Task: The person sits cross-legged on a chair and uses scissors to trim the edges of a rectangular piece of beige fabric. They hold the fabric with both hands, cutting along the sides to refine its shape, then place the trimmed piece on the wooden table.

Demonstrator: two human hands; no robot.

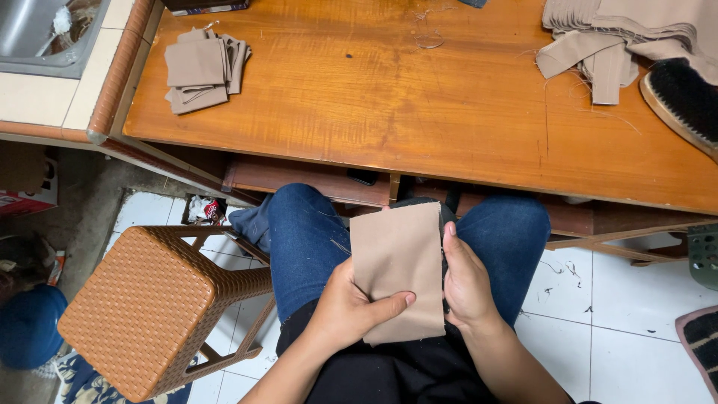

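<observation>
One head-worn camera looks steeply down, close over the lap and wooden table (419,112).

Left hand (350,308) curls inward with its thumb stretched across; right hand (465,278) stands edgewise, fingers upward, over the lap.

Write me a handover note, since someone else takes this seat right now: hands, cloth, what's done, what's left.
Left hand: holds the tan cloth piece over the lap, thumb across its lower part.
Right hand: grips the piece's right edge.
Table: small stack of folded tan pieces at far left; a bigger loose pile at far right, beside a brush.
Done: apparently the left stack.
Left: probably the piece in hand and the right pile.
</observation>
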